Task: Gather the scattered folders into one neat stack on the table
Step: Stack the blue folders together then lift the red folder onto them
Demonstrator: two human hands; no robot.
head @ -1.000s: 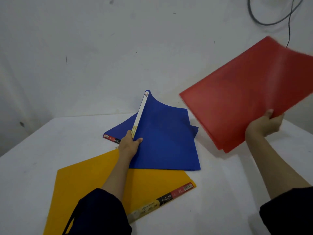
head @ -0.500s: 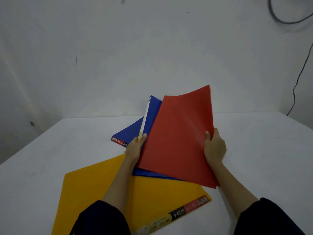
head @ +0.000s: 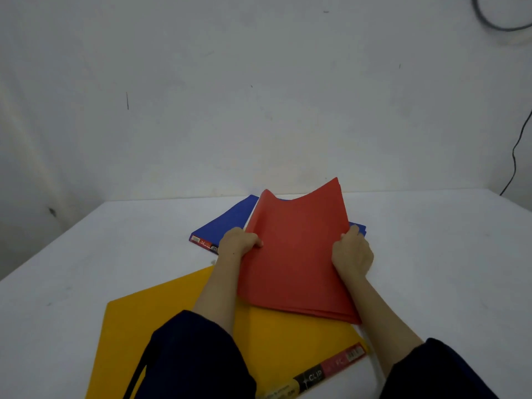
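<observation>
1. Two hands grip one folder. The left hand (head: 237, 241) pinches the left edge of the red folder (head: 296, 254), its thumb lying over the red face and its other fingers curled out of sight behind the edge.
2. The right hand (head: 353, 253) clamps the opposite, right edge in the same way — fingertips wrapped over the rim, knuckles toward the camera.
3. Between the two grips the red folder bows: its far edge dips in the middle and both far corners stand up off the surface, while its near corner lies low over the yellow folder (head: 161, 321).
4. Under the red one lies the blue folder (head: 227, 220), flat on the table (head: 431, 254). Only its left part, with a labelled spine strip at the near-left corner, and a small blue tip just beyond the right hand can be seen.
5. The yellow folder lies nearest the camera, turned at an angle to the other two, with a printed strip reading "CLIP" along its near-right edge. Both forearms cross above it, and the red folder's near corner overlaps its far side.
6. Dark sleeves (head: 195, 358) cover the arms from about the elbow down to the frame's lower edge.
7. Behind the white table rises a pale wall — a dark cable (head: 515, 156) hangs down it at the far right.
</observation>
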